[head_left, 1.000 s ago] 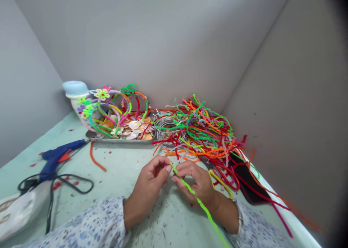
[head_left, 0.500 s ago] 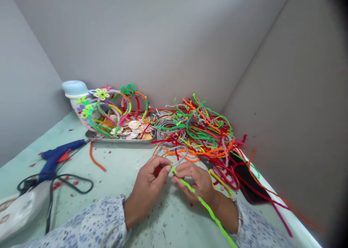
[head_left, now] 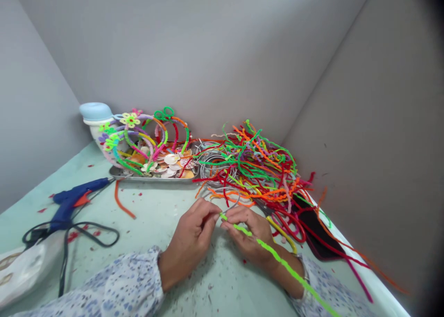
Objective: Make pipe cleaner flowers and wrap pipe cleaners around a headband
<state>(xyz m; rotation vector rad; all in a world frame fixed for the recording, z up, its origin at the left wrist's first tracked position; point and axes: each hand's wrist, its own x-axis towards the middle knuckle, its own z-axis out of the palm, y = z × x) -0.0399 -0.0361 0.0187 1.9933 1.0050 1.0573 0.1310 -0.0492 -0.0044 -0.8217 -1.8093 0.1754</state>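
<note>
My left hand [head_left: 189, 243] and my right hand [head_left: 250, 236] meet over the pale green table [head_left: 145, 210]. Both pinch the near end of a bright green pipe cleaner [head_left: 277, 261], which runs from my fingertips down to the lower right across my right wrist. A thin grey wire hoop [head_left: 231, 201] pokes out just behind my fingertips; whether the fingers touch it I cannot tell. Fingers of both hands are closed together.
A heap of coloured pipe cleaners [head_left: 256, 169] lies at the back right, over coiled wire [head_left: 211, 164] and a dark flat object [head_left: 314, 229]. A metal tray [head_left: 152, 176] holds shells and wrapped headbands. A blue glue gun [head_left: 71, 201] with black cord lies left. Grey walls enclose the corner.
The free tail of the green pipe cleaner has swung further right and lower. My right hand has shifted slightly along it; my left hand has stayed in place.
</note>
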